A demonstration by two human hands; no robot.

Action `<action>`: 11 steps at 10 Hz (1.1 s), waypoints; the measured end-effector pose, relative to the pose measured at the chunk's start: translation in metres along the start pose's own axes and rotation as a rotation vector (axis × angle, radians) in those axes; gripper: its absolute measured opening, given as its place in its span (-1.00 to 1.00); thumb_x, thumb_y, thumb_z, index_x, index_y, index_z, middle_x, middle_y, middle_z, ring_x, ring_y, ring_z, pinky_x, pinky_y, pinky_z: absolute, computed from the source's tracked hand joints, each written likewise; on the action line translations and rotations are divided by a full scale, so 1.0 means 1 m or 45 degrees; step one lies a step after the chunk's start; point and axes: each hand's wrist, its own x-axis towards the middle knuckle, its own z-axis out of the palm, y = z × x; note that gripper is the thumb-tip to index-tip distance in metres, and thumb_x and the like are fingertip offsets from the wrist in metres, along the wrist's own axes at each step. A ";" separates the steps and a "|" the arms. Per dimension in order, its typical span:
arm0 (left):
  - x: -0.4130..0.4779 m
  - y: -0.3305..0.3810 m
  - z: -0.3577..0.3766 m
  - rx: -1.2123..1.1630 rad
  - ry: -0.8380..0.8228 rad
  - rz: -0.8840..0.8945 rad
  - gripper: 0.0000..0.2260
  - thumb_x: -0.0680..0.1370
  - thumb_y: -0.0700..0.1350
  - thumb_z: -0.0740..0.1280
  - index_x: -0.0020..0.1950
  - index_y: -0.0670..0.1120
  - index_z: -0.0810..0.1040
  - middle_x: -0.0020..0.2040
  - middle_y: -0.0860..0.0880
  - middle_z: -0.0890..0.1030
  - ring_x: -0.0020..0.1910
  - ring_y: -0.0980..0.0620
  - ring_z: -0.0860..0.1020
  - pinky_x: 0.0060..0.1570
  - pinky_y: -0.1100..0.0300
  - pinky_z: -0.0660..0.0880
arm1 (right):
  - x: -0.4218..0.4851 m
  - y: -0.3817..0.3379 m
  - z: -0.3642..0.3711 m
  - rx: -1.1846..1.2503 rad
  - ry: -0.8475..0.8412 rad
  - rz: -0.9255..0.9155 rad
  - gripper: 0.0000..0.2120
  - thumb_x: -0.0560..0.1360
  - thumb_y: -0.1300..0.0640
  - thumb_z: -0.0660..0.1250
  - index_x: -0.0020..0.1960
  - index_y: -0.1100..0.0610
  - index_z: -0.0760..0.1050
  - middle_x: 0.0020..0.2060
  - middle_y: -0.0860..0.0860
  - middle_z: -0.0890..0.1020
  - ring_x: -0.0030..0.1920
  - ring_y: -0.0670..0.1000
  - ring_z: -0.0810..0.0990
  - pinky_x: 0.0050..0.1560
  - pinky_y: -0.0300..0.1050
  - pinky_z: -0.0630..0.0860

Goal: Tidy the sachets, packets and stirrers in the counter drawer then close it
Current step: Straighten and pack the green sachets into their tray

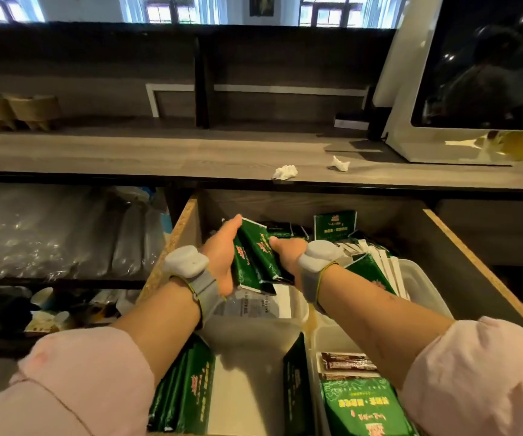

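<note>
The counter drawer (461, 247) stands pulled out below the countertop. A bundle of dark green packets (253, 256) is held between both hands above the drawer's middle. My left hand (222, 250) grips its left side, fingers reaching over the top. My right hand (288, 251) grips its right side, the thumb on the front. More green packets stand at the near left (184, 394) and lie at the near right (364, 407). White stirrers (389, 269) and another green packet (335, 221) lie further back. Brown sachets (348, 365) sit in a tray.
Translucent plastic trays (420, 278) divide the drawer. Two crumpled tissues (285, 172) (339, 163) lie on the wooden countertop (128, 155). A white monitor (474, 73) stands at the right. Shelves of wrapped plastic cups (49, 234) are left of the drawer.
</note>
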 end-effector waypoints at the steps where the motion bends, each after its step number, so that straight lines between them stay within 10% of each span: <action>1: -0.005 -0.001 0.028 0.165 -0.336 -0.189 -0.44 0.32 0.25 0.41 -0.01 -0.22 0.55 -0.13 -0.24 0.60 -0.18 -0.19 0.62 -0.07 -0.04 0.57 | -0.020 -0.003 -0.013 -0.111 -0.085 -0.050 -0.44 0.58 -0.13 0.05 0.28 0.31 0.45 0.18 0.29 0.57 0.09 0.22 0.58 0.22 0.15 0.50; 2: -0.001 -0.010 0.045 0.224 -0.341 -0.128 -0.60 0.38 0.10 0.40 -0.09 -0.24 0.54 -0.20 -0.21 0.59 -0.23 -0.18 0.63 -0.10 -0.04 0.61 | -0.030 0.006 -0.042 -0.131 -0.055 -0.053 -0.58 0.59 -0.07 0.15 0.21 0.22 0.55 -0.09 0.10 0.66 -0.22 0.00 0.56 -0.15 -0.15 0.51; 4: 0.005 -0.033 0.073 0.415 -0.175 -0.160 -0.78 0.46 -0.08 0.30 -0.14 -0.26 0.51 -0.31 -0.20 0.56 -0.52 -0.10 0.60 -0.43 0.13 0.57 | -0.025 0.039 -0.115 -0.664 0.405 0.005 -0.61 0.46 -0.10 0.33 0.19 0.10 0.52 0.12 0.12 0.59 0.10 0.16 0.59 0.06 -0.07 0.52; 5: 0.010 -0.049 0.075 0.444 -0.158 -0.127 -0.61 0.38 0.00 0.38 0.07 -0.25 0.58 -0.23 -0.19 0.59 -0.34 -0.12 0.62 -0.06 -0.03 0.61 | -0.016 0.072 -0.132 -0.875 0.273 0.139 -0.62 0.42 -0.04 0.39 0.05 0.25 0.55 0.03 0.20 0.63 0.04 0.18 0.62 -0.06 -0.09 0.50; 6: 0.009 -0.059 0.074 0.453 -0.167 -0.095 -0.59 0.45 -0.02 0.37 0.23 -0.21 0.52 -0.20 -0.22 0.59 -0.32 -0.12 0.62 -0.16 0.03 0.62 | -0.013 0.089 -0.132 -0.969 0.190 0.191 -0.71 0.39 0.03 0.43 -0.36 0.17 0.44 -0.20 0.15 0.58 -0.12 0.16 0.60 0.00 -0.05 0.53; 7: 0.014 -0.062 0.066 0.498 -0.150 0.022 -0.37 0.27 0.09 0.49 0.27 -0.12 0.48 0.01 -0.22 0.65 -0.13 -0.19 0.66 -0.06 -0.06 0.63 | -0.017 0.075 -0.139 -0.985 0.239 0.157 -0.74 0.46 0.08 0.36 -0.34 0.15 0.43 -0.26 0.10 0.56 -0.25 0.10 0.55 -0.14 -0.11 0.47; 8: 0.022 -0.065 0.059 0.456 -0.109 0.156 -0.11 0.00 0.22 0.59 0.28 0.04 0.40 0.10 -0.16 0.65 0.03 -0.21 0.64 0.13 -0.18 0.53 | -0.030 0.042 -0.149 -0.879 0.305 0.055 -0.76 0.46 -0.03 0.35 -0.14 0.16 0.57 -0.31 0.05 0.57 -0.31 0.05 0.54 -0.19 -0.12 0.48; 9: 0.021 -0.064 0.061 0.375 -0.189 0.234 -0.26 0.12 0.21 0.58 0.22 0.05 0.43 0.12 -0.14 0.64 0.09 -0.18 0.62 0.19 -0.19 0.49 | -0.048 0.020 -0.129 -0.655 0.165 -0.014 -0.72 0.48 -0.06 0.34 -0.07 0.17 0.58 -0.14 0.09 0.65 -0.09 0.12 0.66 -0.06 -0.03 0.61; 10: 0.016 -0.067 0.064 0.309 -0.373 0.210 -0.51 0.38 0.07 0.47 0.21 -0.11 0.46 0.08 -0.19 0.65 0.05 -0.15 0.64 0.13 -0.12 0.55 | -0.056 0.022 -0.097 -0.090 -0.138 -0.026 -0.70 0.52 -0.05 0.31 -0.21 0.18 0.50 -0.35 0.05 0.59 -0.37 0.02 0.62 -0.26 -0.09 0.63; 11: 0.011 -0.063 0.059 0.234 -0.647 0.105 -0.73 0.41 0.07 0.42 -0.11 -0.13 0.58 -0.32 -0.06 0.58 -0.34 0.01 0.57 -0.22 0.13 0.55 | -0.050 0.035 -0.094 0.342 -0.471 0.046 -0.58 0.53 -0.23 0.17 -0.22 0.10 0.49 -0.36 0.02 0.60 -0.29 0.02 0.63 0.03 0.07 0.55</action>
